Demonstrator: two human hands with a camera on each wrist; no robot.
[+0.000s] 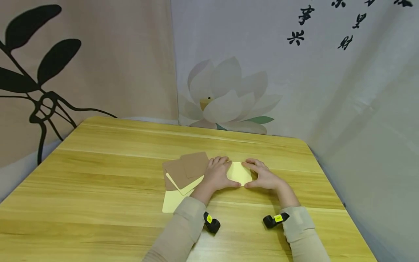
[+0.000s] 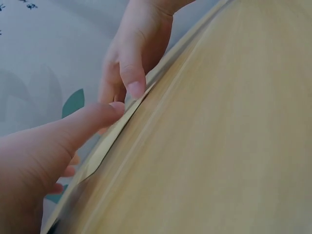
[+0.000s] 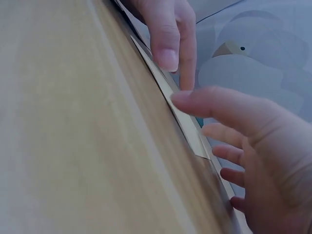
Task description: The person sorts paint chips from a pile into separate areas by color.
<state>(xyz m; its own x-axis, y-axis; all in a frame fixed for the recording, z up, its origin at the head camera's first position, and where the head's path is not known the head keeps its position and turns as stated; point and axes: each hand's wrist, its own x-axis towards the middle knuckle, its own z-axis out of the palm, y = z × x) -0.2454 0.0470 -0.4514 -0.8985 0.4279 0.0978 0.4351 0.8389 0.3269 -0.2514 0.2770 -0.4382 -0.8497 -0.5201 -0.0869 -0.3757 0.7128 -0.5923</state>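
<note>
A pale yellow card (image 1: pixel 239 174) lies on the wooden table between the two hands. My left hand (image 1: pixel 218 174) holds its left side, thumb at the near edge and index finger at the far edge. My right hand (image 1: pixel 263 175) spans the right side the same way, and the two thumb tips almost meet. In the left wrist view the card (image 2: pixel 108 141) appears as a thin slanted strip below the left thumb. The right wrist view has the right thumb against the near edge of the card (image 3: pixel 183 122), with the other fingers spread beyond.
Left of the hands, brown cards (image 1: pixel 195 164) overlap one another, with pale yellow cards (image 1: pixel 173 201) partly beneath them. The left forearm covers part of that pile. Printed curtains (image 1: pixel 229 43) hang behind the far table edge. Black wrist cameras (image 1: pixel 212 223) sit at both cuffs.
</note>
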